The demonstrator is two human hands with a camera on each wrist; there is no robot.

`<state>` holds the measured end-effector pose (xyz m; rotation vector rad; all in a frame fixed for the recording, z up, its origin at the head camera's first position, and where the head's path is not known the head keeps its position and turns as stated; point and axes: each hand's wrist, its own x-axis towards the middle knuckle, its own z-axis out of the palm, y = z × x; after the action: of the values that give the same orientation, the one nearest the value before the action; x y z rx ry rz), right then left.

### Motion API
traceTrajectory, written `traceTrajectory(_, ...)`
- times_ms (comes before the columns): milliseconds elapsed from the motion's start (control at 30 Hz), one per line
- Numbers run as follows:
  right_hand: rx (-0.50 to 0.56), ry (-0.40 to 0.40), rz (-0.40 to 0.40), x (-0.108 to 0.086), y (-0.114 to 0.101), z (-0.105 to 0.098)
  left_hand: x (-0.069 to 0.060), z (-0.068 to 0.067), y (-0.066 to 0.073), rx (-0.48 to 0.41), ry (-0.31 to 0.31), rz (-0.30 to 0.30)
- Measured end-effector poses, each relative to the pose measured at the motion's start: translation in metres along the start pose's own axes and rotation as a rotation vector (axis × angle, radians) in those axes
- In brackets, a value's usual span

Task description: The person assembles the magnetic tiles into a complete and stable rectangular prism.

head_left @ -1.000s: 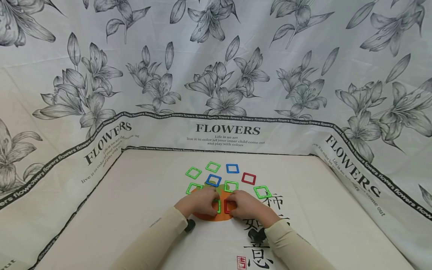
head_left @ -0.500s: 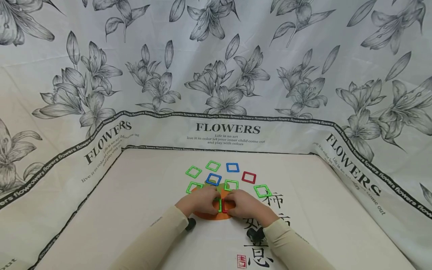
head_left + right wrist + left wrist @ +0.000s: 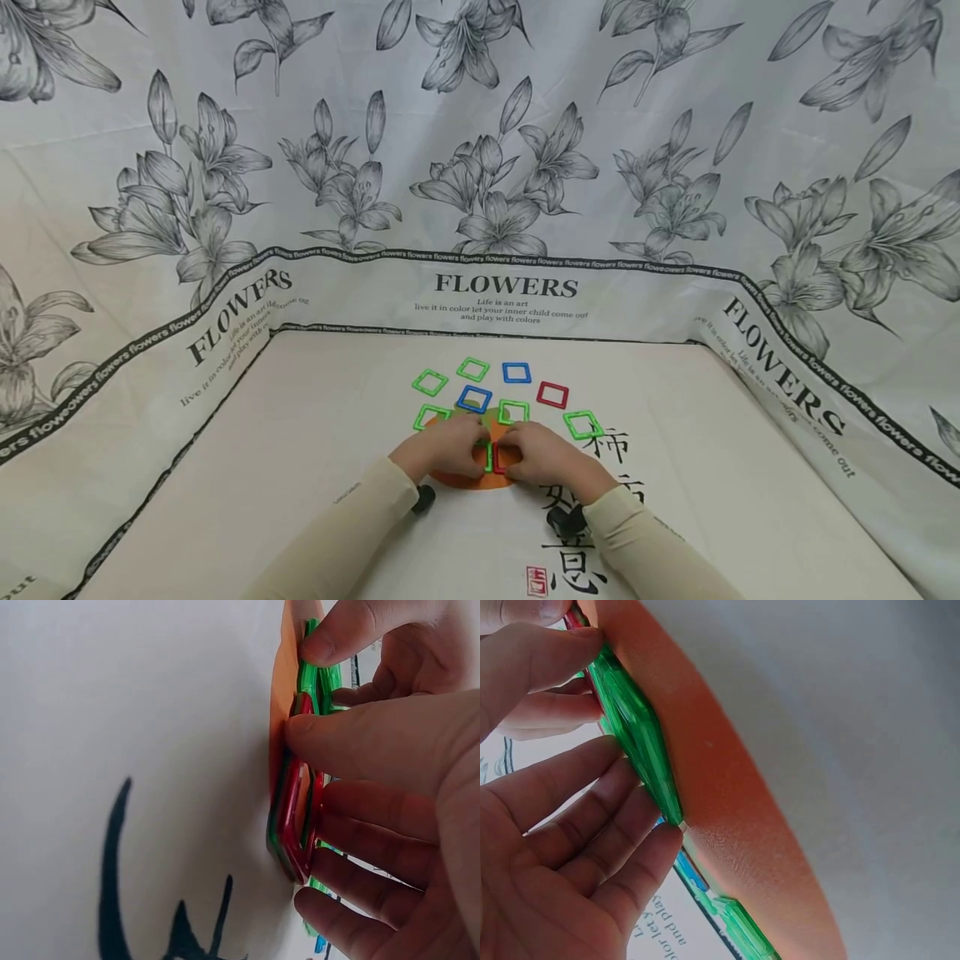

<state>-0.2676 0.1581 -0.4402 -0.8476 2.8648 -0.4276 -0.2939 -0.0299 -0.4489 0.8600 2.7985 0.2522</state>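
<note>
1) Left hand (image 3: 452, 443) pinching green square frame (image 3: 634, 720); right hand (image 3: 542, 454) pinching red square frame (image 3: 291, 817)
2) Both side by side over orange print (image 3: 480, 483) on desk (image 3: 300, 433); facing edges parallel, pointing away from person; sides near equal, long axis unclear
3) Beyond: loose blue frame (image 3: 472, 409), askew; then flowered cloth (image 3: 375, 67)

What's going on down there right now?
A person's left hand holds a green square frame and the right hand a red square frame, side by side over an orange print, edges touching or nearly so. Eight other frames, five green, two blue and one red, lie farther out.
</note>
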Motion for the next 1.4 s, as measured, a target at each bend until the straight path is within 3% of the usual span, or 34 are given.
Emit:
traceTrajectory(433, 0.005, -0.031, 0.062, 0.005, -0.005, -0.006, 0.000, -0.004, 0.001, -0.004, -0.010, -0.007)
traceTrajectory(700, 0.024, -0.043, 0.100, 0.009, -0.008, -0.009, 0.000, -0.003, -0.005, -0.015, 0.002, 0.025)
traceTrajectory(967, 0.002, -0.047, 0.077, 0.008, -0.006, -0.007, -0.007, -0.009, -0.011, -0.052, -0.001, 0.001)
traceTrajectory(1167, -0.018, -0.034, 0.069, 0.004, -0.007, -0.007, -0.009, -0.014, -0.019, -0.049, 0.028, 0.010)
traceTrajectory(1400, -0.053, -0.030, 0.060, 0.001, -0.007, -0.005, -0.007, -0.013, -0.036, -0.038, 0.065, -0.034)
